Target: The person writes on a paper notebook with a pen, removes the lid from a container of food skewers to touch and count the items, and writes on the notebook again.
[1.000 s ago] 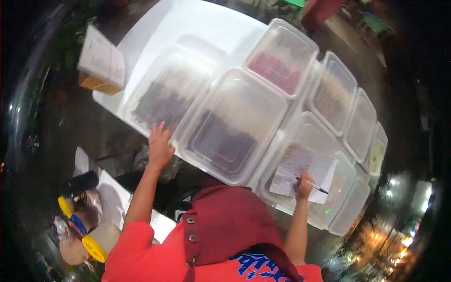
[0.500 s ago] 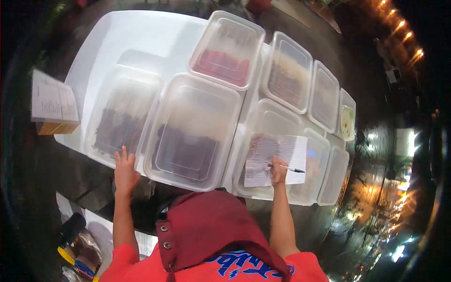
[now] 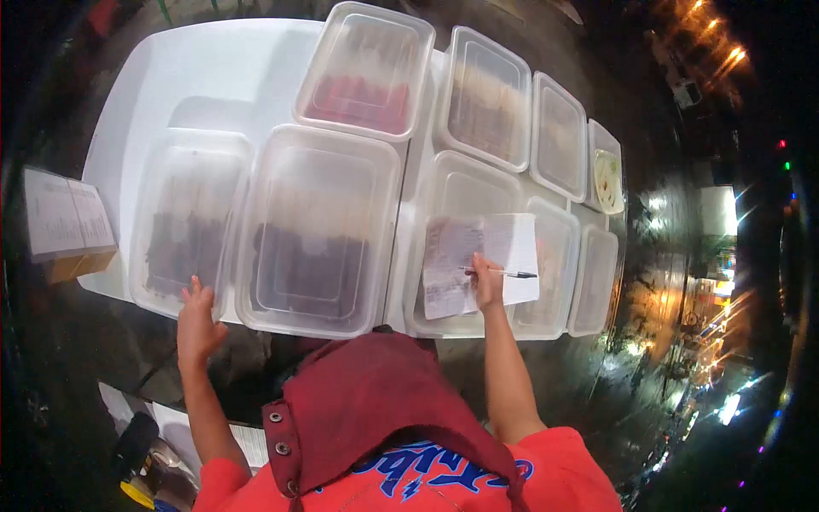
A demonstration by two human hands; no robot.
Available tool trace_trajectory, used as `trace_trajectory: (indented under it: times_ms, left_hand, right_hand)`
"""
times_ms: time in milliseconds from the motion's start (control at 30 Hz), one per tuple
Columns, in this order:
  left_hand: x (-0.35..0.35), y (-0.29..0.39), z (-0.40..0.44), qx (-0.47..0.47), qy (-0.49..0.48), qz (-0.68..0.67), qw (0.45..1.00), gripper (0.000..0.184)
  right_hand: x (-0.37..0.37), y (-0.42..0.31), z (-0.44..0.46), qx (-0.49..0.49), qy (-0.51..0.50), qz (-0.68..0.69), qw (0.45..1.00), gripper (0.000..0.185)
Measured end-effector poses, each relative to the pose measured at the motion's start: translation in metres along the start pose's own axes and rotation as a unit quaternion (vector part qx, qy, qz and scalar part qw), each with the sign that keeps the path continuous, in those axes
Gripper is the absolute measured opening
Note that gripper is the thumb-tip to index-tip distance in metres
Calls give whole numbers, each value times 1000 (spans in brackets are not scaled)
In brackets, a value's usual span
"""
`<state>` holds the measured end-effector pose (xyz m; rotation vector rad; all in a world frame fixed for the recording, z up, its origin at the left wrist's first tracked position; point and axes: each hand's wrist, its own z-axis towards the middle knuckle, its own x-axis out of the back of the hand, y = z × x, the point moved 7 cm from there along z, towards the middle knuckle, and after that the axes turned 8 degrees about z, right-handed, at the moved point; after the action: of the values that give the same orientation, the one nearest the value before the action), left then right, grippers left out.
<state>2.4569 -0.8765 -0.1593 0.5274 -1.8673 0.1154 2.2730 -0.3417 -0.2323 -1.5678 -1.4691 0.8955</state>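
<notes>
My left hand has its fingers spread at the near edge of a lidded clear plastic container with dark contents. In my right hand is a pen, held between thumb and fingers with its dark end pointing right. Below that hand, a sheet of paper with writing lies across the lid of another container. Whether my right hand also grips the paper, I cannot tell. Between my hands stands a larger lidded container, dark-filled in its lower part.
These containers stand on a white table. Farther back are a container with red contents, one with brownish contents and several smaller ones. A box topped with papers is at the left corner. Wet ground surrounds the table.
My view has shifted, so the table and containers appear farther left and slightly higher. Both hands keep about the same places relative to the containers, and the pen stays in my right hand.
</notes>
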Motion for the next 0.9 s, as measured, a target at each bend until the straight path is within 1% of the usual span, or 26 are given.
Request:
trace_trajectory:
  times_ms: [100,133,233,267,367,400,433,467,500,600,633,667,700,767,800,867,900]
  left_hand:
    - [2,1,1,-44,-6,-23,999,37]
    - [5,4,1,-63,9,-14,998,36]
    - [0,-1,2,-50,27,-26,998,36]
    - [1,1,1,-57,39,-12,998,37]
    - [8,6,-1,-41,16,-34,998,37]
    - [11,10,-1,-54,36,-28,997,37]
    - [11,11,-1,-58,32,-29,997,36]
    - [11,10,-1,-60,27,-29,997,36]
    - [12,8,-1,-62,22,-27,997,35]
    - [14,10,-5,-87,68,20,994,35]
    - [11,4,-4,-41,14,-85,995,37]
    - [9,0,-3,5,-39,-190,981,38]
    - [6,-1,-4,50,-92,-292,951,40]
    - [-2,-8,-4,60,-80,-249,963,43]
    - [-8,-13,-4,64,-75,-226,969,45]
    - [-13,-11,1,-12,-10,-162,987,45]
    - [-14,-8,-2,-53,17,-130,990,45]
  right_hand:
    - [-1,0,-4,-3,-10,5,1000,32]
    - [2,1,-2,1,-11,8,1000,32]
    - [4,3,4,43,14,-30,999,32]
    - [5,4,3,36,19,-29,999,32]
    - [-2,-7,-6,19,35,-21,999,35]
    - [-4,-9,-8,19,40,-17,999,36]
    - [-6,-12,-9,17,43,-12,999,38]
    - [-7,-17,-12,18,21,-41,999,41]
    - [-8,-20,-13,26,23,-48,998,42]
    - [-10,-24,-14,48,20,-58,997,43]
    - [-11,-25,-14,54,16,-55,997,42]
    - [-12,-26,-14,61,13,-51,997,41]
    - [-9,-23,-13,52,20,-45,997,41]
    - [-6,-14,-9,35,35,-30,998,40]
    - [-8,-18,-8,53,20,-31,998,40]
    - [-9,-22,-12,81,0,-33,996,38]
    - [-7,-17,-13,73,8,-38,997,38]
